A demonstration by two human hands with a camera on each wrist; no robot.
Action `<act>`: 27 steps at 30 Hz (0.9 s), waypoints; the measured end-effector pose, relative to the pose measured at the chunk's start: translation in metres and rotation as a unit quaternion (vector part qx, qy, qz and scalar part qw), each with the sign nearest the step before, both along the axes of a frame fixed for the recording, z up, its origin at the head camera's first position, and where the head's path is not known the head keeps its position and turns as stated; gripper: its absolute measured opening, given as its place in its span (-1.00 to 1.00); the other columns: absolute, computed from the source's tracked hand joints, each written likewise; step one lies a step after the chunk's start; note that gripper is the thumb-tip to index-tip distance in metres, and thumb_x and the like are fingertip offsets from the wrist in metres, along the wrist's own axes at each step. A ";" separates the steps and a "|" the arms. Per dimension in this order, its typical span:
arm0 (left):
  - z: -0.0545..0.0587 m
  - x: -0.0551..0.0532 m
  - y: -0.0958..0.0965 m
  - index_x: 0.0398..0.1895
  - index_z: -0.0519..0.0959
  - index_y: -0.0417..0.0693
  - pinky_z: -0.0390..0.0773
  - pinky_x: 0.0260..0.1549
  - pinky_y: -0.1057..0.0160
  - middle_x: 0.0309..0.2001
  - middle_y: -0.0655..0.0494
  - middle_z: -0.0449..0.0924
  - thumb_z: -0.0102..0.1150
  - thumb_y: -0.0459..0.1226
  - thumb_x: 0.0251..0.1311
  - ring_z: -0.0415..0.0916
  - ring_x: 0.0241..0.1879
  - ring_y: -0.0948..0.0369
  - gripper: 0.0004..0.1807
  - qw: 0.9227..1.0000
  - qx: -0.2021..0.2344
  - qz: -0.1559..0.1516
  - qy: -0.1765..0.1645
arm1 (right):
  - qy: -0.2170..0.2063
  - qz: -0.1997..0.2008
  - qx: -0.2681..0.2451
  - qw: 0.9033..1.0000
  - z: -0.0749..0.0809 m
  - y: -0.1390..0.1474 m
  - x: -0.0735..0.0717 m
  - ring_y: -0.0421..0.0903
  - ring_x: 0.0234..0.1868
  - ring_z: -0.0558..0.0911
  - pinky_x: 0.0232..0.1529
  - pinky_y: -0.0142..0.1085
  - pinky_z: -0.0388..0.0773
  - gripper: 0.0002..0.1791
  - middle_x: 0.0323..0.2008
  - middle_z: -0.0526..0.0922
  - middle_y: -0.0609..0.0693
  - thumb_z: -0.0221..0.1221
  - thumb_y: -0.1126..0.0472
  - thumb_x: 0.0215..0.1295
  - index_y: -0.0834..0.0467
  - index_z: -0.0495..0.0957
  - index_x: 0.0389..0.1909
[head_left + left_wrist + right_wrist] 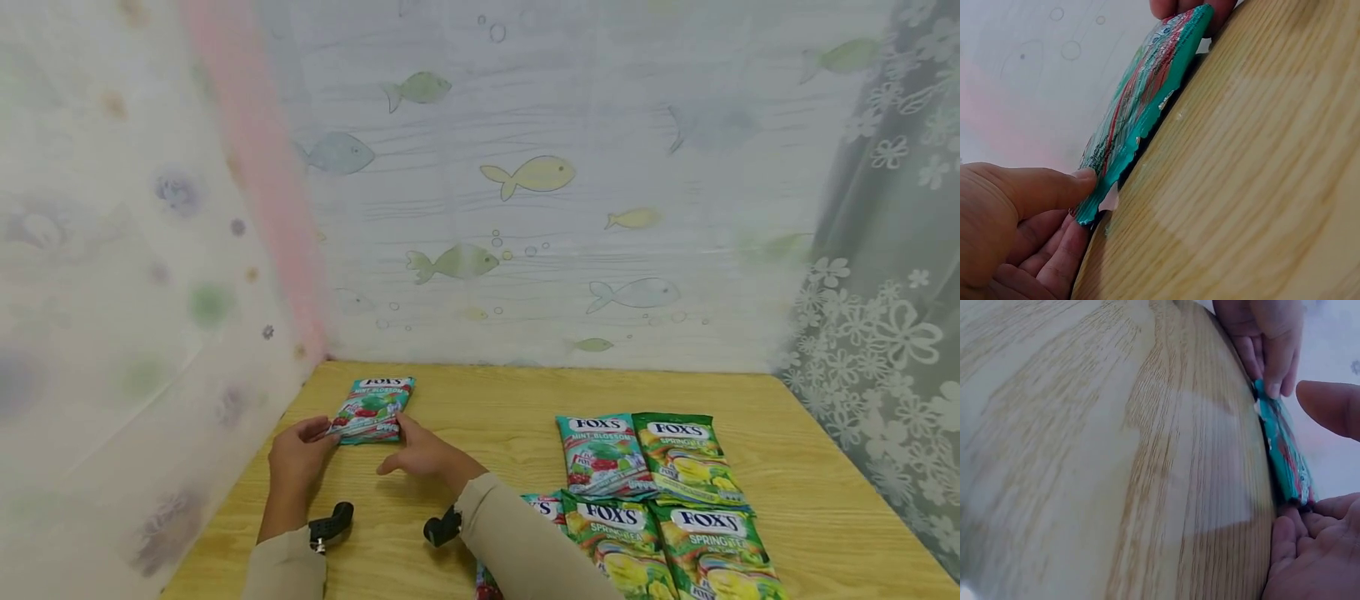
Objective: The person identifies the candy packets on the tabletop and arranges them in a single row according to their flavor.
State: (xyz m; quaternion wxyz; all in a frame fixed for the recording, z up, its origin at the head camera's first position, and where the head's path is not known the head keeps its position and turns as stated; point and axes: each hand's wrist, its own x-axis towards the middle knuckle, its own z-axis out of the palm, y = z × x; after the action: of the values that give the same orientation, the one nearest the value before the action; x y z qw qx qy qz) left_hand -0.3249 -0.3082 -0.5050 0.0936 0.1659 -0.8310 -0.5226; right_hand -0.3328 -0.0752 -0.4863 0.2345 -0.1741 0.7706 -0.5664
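A teal Fox's Mint Blossom candy bag (372,408) lies at the far left of the wooden table, its front edge slightly raised in the left wrist view. My left hand (296,454) pinches its near left corner, thumb (1082,182) on top and fingers underneath. At the bag's right edge is my right hand (427,454), its fingers touching the side. The right thumb (1329,409) stands well away from the bag in the right wrist view.
On the right of the table (480,417) lie another Mint Blossom bag (603,458) and several green Spring Tea bags (690,458) in rows. My right sleeve (525,542) partly covers a further teal bag (551,507). Patterned sheets hang behind and beside the table.
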 end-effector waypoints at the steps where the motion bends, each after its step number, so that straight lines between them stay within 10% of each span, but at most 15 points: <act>1: 0.000 0.000 0.000 0.36 0.53 -0.18 0.43 0.36 -0.15 0.32 -0.21 0.57 0.31 -0.21 0.39 0.56 0.29 -0.11 -0.48 1.000 0.000 0.000 -0.001 | 0.001 -0.002 -0.002 1.000 0.000 0.000 0.000 0.06 0.65 0.09 0.57 0.08 0.19 0.16 0.66 0.01 0.00 0.41 0.17 0.29 0.02 -0.19 0.70; 27: 0.003 0.002 -0.001 0.31 0.57 -0.20 0.59 0.21 0.02 0.27 -0.21 0.61 0.33 -0.29 0.36 0.63 0.21 -0.06 -0.53 1.000 0.001 -0.001 0.012 | 0.005 -0.018 -0.039 0.999 -0.009 0.003 -0.005 0.10 0.56 0.28 0.47 0.06 0.37 -0.07 0.60 0.19 0.04 0.26 0.17 0.44 0.09 -0.04 0.68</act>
State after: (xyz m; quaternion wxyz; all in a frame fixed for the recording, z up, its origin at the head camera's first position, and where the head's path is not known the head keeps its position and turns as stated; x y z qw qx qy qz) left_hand -0.3232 -0.3088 -0.5024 0.1025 0.1591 -0.8294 -0.5257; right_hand -0.3377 -0.0726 -0.4952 0.2131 -0.1719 0.7519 -0.5997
